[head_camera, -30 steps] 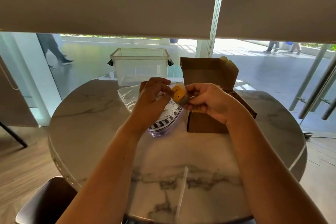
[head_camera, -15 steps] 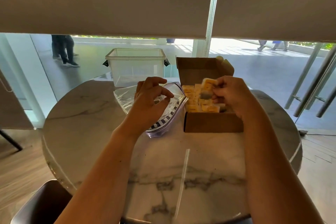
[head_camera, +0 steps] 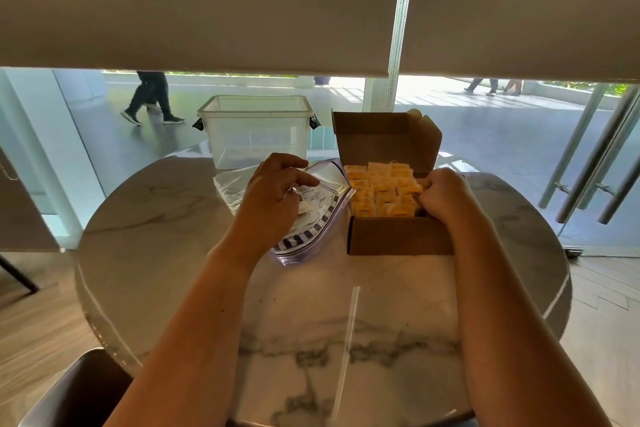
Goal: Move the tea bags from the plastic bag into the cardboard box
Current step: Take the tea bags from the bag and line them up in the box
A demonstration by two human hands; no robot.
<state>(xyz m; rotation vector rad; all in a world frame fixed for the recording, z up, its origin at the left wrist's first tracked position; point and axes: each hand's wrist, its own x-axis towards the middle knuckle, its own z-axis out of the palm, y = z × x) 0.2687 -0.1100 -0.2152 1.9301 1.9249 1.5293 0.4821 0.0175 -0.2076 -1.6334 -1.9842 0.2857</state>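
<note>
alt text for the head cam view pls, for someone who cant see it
A person's right hand tucks into an open cardboard box packed with yellow tea bags, while the left hand rests on a plastic bag beside it on a round marble table.

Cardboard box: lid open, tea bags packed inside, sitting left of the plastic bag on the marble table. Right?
Not quite. The head view shows the cardboard box to the right of the plastic bag, not left. The rest holds: its lid stands open, tea bags are packed inside, and it sits on the marble table.
</note>
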